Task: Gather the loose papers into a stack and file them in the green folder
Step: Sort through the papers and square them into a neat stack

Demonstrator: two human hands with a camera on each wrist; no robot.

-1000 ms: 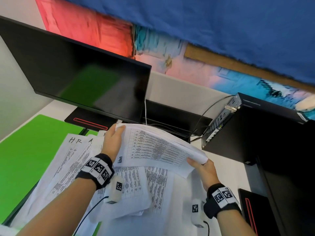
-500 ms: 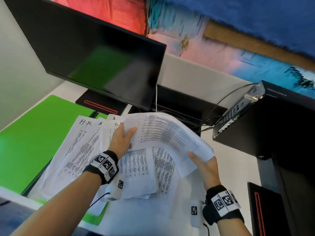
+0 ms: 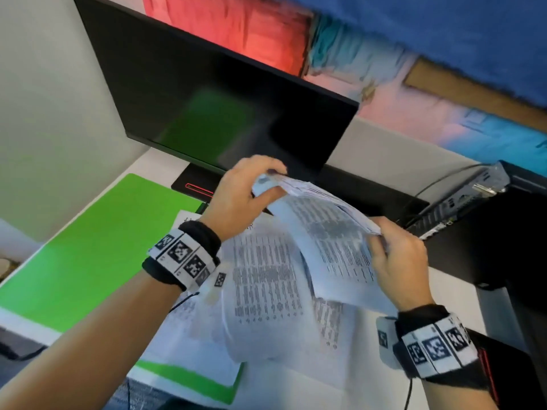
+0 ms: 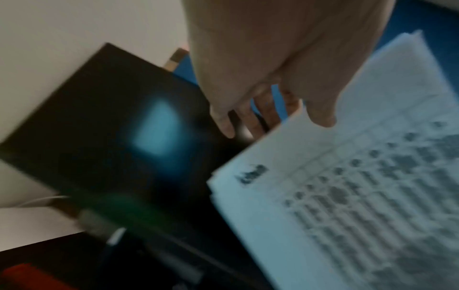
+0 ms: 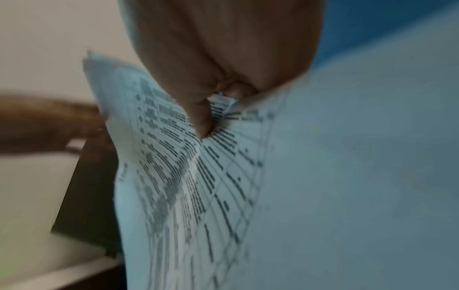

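Note:
A bundle of printed papers [image 3: 322, 229] is lifted off the desk, tilted on edge. My left hand [image 3: 260, 184] grips its upper left corner, thumb on the sheet in the left wrist view [image 4: 320, 115]. My right hand [image 3: 384, 247] pinches the bundle's right edge; the thumb [image 5: 201, 121] presses into the printed sheet [image 5: 198, 186]. More loose sheets [image 3: 266, 291] lie spread on the desk below the held bundle. The green folder [image 3: 83, 255] lies open at the left, partly under those sheets.
A black monitor [image 3: 225, 96] stands right behind the hands, its stand base [image 3: 192, 184] beside the folder. A black computer box [image 3: 479, 220] with cables sits at the right. The white desk edge [image 3: 26, 324] runs along the lower left.
Both hands have raised the bundle from lying flat to standing on edge. The left hand has shifted from resting on the sheets to gripping the bundle's top corner.

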